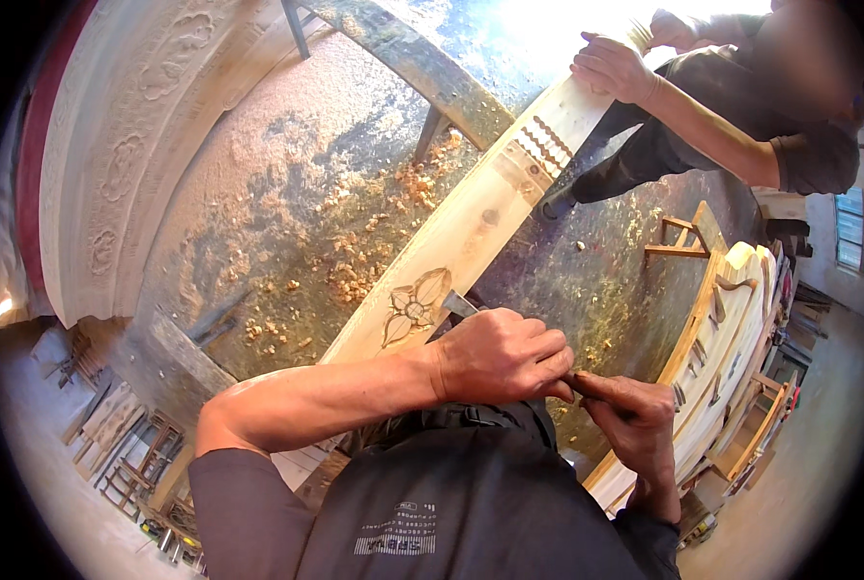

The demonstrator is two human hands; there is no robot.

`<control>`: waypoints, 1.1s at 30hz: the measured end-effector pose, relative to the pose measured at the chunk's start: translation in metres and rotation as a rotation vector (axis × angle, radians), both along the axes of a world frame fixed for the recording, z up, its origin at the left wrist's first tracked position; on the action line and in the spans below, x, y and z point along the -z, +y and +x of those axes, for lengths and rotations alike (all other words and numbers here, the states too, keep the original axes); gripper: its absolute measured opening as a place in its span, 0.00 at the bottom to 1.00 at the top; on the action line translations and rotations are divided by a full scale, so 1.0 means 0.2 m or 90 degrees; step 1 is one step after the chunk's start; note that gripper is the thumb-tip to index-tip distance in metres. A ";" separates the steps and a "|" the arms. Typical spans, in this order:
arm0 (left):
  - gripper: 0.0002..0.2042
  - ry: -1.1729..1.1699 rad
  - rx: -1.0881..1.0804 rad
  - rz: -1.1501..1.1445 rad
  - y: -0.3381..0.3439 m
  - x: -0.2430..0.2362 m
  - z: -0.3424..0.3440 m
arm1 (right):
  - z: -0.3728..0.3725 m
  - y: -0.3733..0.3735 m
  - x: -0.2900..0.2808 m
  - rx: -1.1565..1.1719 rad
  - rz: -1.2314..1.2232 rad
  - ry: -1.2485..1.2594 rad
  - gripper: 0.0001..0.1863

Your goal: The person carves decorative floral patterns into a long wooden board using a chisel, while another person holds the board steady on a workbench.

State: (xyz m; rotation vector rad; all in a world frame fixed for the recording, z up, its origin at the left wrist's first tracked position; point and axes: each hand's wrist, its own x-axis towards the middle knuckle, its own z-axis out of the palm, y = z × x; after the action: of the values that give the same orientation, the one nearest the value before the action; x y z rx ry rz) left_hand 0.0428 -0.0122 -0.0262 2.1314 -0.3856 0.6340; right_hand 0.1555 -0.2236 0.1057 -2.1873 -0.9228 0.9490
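Note:
A long pale wooden board runs diagonally away from me, with a carved flower near my end and a wavy carved band farther up. My left hand is closed around the shank of a chisel, whose flat metal blade shows beyond the fist at the flower's right petal. Whether the edge touches the wood I cannot tell. My right hand is closed around the chisel's rear end, lower and to the right; the fingers cover most of the handle.
At the upper right a co-worker's hand rests on the board's far end. A bench beam supports the board. Wood shavings litter the floor. Several tools lie on pale planks at the right. A large carved panel stands left.

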 end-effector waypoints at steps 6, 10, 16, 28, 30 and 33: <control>0.18 0.007 -0.013 0.003 0.00 -0.01 0.00 | 0.04 0.01 -0.01 -0.013 -0.011 0.007 0.19; 0.19 0.018 -0.020 -0.004 0.00 -0.01 0.01 | 0.06 0.03 0.00 -0.004 -0.018 0.024 0.18; 0.18 0.050 -0.041 0.011 0.00 -0.01 0.02 | 0.11 0.02 0.08 -0.010 0.023 0.036 0.17; 0.13 0.017 -0.070 0.087 -0.01 0.00 0.03 | 0.23 -0.02 0.20 -0.054 0.066 0.042 0.20; 0.14 0.023 -0.066 0.068 -0.01 0.00 0.03 | 0.22 -0.03 0.20 -0.045 0.071 0.041 0.21; 0.14 0.024 -0.065 0.054 -0.01 0.00 0.04 | 0.22 -0.01 0.18 -0.051 0.067 0.030 0.21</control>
State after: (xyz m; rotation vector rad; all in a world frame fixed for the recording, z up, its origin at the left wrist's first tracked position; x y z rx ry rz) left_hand 0.0505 -0.0138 -0.0270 2.2519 -0.2880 0.6450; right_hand 0.2003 -0.2262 0.0688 -2.0447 -1.0219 0.9633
